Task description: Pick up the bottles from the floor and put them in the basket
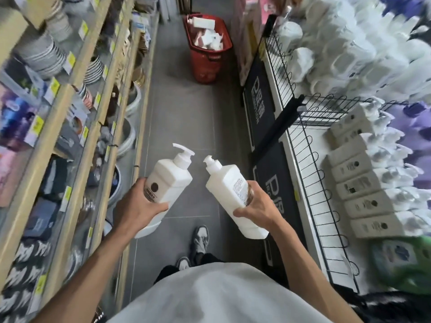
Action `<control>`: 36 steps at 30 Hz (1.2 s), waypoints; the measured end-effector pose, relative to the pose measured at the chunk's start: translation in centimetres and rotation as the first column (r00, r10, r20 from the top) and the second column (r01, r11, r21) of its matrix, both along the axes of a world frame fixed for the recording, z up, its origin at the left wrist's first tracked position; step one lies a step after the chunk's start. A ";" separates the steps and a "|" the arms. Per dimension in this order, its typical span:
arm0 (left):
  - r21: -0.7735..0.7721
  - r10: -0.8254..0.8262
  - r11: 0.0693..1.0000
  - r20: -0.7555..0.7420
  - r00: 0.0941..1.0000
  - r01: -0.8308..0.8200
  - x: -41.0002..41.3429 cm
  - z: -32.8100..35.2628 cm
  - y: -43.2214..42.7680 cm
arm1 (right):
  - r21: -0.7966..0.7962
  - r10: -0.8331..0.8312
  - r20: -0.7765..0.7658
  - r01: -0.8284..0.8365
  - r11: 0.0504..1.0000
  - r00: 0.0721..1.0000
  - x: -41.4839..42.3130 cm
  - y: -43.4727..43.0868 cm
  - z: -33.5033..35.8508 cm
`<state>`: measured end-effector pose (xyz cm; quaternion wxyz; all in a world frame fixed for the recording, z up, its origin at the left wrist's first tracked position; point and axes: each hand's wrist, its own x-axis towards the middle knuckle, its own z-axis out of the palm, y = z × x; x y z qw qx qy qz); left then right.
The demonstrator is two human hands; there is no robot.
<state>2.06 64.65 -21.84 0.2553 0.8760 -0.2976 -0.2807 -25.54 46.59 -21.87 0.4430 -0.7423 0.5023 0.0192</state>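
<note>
Single head-worn wide-angle view, tilted steeply down an aisle

The left hand (136, 205) gripping the left bottle (170, 183) and the right hand (261, 203) gripping the right bottle (226, 190) sit close below centre. The red basket (205, 64) stands far off at 12 o'clock. Shelves (77, 94) curve along 9 o'clock, and a wire rack (303, 159) along 3.

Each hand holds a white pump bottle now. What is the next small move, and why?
Probably step forward toward the red basket. The left hand grips the left bottle and the right hand grips the right bottle, so both are full; the basket stands farther up the aisle floor, seemingly out of reach.
</note>
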 end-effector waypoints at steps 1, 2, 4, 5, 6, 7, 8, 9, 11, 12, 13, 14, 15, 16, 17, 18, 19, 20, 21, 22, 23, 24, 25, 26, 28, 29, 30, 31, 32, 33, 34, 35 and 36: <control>-0.006 -0.001 1.000 0.004 1.000 0.001 0.6 0.0 -1.0 | 0.009 -0.007 0.008 0.007 1.000 1.000 0.8 -1.2 -0.1; -0.009 0.002 1.000 0.006 1.000 -0.002 1.1 0.0 -2.1 | 0.015 -0.016 0.019 0.016 1.000 1.000 1.5 -2.4 -0.3; 0.004 0.007 1.000 0.013 1.000 -0.007 1.8 -0.1 -4.0 | 0.029 -0.033 0.038 0.032 0.999 0.999 3.0 -4.8 -0.6; 0.012 0.005 1.000 0.013 1.000 -0.005 2.2 -0.1 -4.9 | 0.031 -0.044 0.046 0.042 0.999 0.998 3.6 -5.8 -0.7; 0.021 -0.002 1.000 0.012 1.000 0.001 2.6 0.0 -6.0 | 0.034 -0.052 0.055 0.051 0.998 0.997 4.2 -6.8 -0.8; 0.033 -0.005 0.999 0.008 1.000 0.004 3.1 0.2 -6.9 | 0.046 -0.056 0.060 0.053 0.998 0.997 4.7 -7.8 -1.0; 0.045 -0.004 0.999 0.003 1.000 0.003 3.5 0.3 -7.8 | 0.064 -0.058 0.067 0.054 0.996 0.996 5.2 -8.7 -1.2; 0.049 0.001 0.999 0.001 1.000 -0.001 4.0 0.4 -8.6 | 0.080 -0.062 0.070 0.056 0.995 0.996 5.7 -9.6 -1.4; 0.048 0.029 0.998 -0.001 1.000 -0.029 4.9 0.4 -10.1 | 0.102 -0.070 0.064 0.063 0.993 0.996 6.8 -11.3 -1.8; 0.048 0.049 0.998 -0.006 0.999 -0.048 5.5 0.2 -10.8 | 0.114 -0.074 0.059 0.066 0.991 0.996 7.5 -12.2 -2.1; 0.045 0.068 0.997 -0.012 0.998 -0.067 6.1 0.1 -11.6 | 0.122 -0.075 0.058 0.068 0.990 0.995 8.2 -13.1 -2.3; 0.044 0.083 0.996 -0.014 0.996 -0.082 6.8 -0.1 -12.2 | 0.129 -0.074 0.058 0.066 0.989 0.996 8.9 -14.0 -2.5; 0.048 0.091 0.995 -0.013 0.996 -0.090 7.4 -0.3 -12.9 | 0.136 -0.070 0.058 0.062 0.989 0.996 9.7 -14.8 -2.7; 0.054 0.095 0.994 -0.012 0.995 -0.094 8.0 -0.5 -13.5 | 0.143 -0.061 0.058 0.053 0.988 0.996 10.4 -15.5 -2.8; 0.057 0.098 0.994 -0.008 0.995 -0.098 8.6 -0.6 -14.2 | 0.143 -0.051 0.058 0.042 0.989 0.997 11.1 -16.3 -2.9; 0.056 0.101 0.993 -0.005 0.995 -0.101 9.2 -0.7 -15.0 | 0.141 -0.043 0.057 0.035 0.989 0.997 11.9 -17.1 -3.0; 0.057 0.101 0.993 -0.007 0.995 -0.101 9.9 -0.8 -15.8 | 0.137 -0.038 0.054 0.030 0.990 0.998 12.7 -17.9 -3.0; 0.063 0.099 0.993 -0.010 0.995 -0.098 10.6 -0.9 -16.7 | 0.129 -0.033 0.049 0.026 0.991 0.998 13.5 -18.8 -3.0; 0.069 0.093 0.993 -0.012 0.996 -0.092 11.5 -1.1 -17.6 | 0.119 -0.027 0.045 0.022 0.993 0.999 14.4 -19.8 -2.9; 0.071 0.087 0.994 -0.012 0.996 -0.086 12.4 -1.2 -18.5 | 0.111 -0.020 0.045 0.015 0.994 0.999 15.4 -20.7 -2.8; 0.066 0.083 0.994 -0.015 0.996 -0.082 13.3 -1.5 -19.3 | 0.099 -0.014 0.043 0.010 0.995 0.999 16.3 -21.6 -2.6; 0.056 0.078 0.995 -0.017 0.997 -0.077 14.3 -1.7 -20.3 | 0.084 -0.015 0.038 0.012 0.996 0.999 17.4 -22.3 -2.5; 0.051 0.074 0.996 -0.022 0.997 -0.072 15.4 -1.9 -21.3 | 0.069 -0.019 0.034 0.016 0.997 0.999 18.4 -23.1 -2.3; 0.050 0.068 0.997 -0.033 0.997 -0.067 16.5 -2.2 -22.3 | 0.063 -0.027 0.030 0.025 0.998 0.999 19.4 -23.9 -2.2; 0.044 0.059 0.997 -0.042 0.997 -0.057 18.4 -2.4 -23.9 | 0.062 -0.039 0.018 0.038 0.997 0.999 21.3 -25.2 -1.7; 0.030 0.061 0.998 -0.050 0.997 -0.059 19.3 -2.5 -24.6 | 0.053 -0.045 0.007 0.045 0.998 0.999 22.2 -25.8 -1.5; 0.025 0.060 0.998 -0.061 0.996 -0.058 20.3 -2.6 -25.3 | 0.048 -0.050 -0.006 0.051 0.998 0.999 23.1 -26.4 -1.3; 0.022 0.054 0.998 -0.074 0.996 -0.053 21.3 -2.6 -26.0 | 0.048 -0.058 -0.012 0.059 0.997 0.998 24.0 -26.9 -1.1; 0.023 0.043 0.999 -0.083 0.996 -0.041 22.3 -2.5 -26.7 | 0.052 -0.072 -0.012 0.072 0.996 0.997 24.9 -27.3 -1.0; 0.021 0.027 0.999 -0.089 0.996 -0.025 23.3 -2.5 -27.5 | 0.052 -0.090 -0.008 0.090 0.995 0.996 25.7 -27.7 -1.0; 0.017 0.015 1.000 -0.093 0.996 -0.013 24.3 -2.5 -28.1 | 0.050 -0.114 -0.005 0.114 0.992 0.994 26.4 -28.0 -1.1; 0.016 0.006 1.000 -0.092 0.996 -0.005 25.2 -2.5 -28.8 | 0.053 -0.139 -0.007 0.139 0.989 0.990 27.1 -28.3 -1.2; 0.018 -0.002 1.000 -0.088 0.996 0.003 26.1 -2.5 -29.6 | 0.061 -0.161 -0.010 0.161 0.985 0.987 27.7 -28.6 -1.4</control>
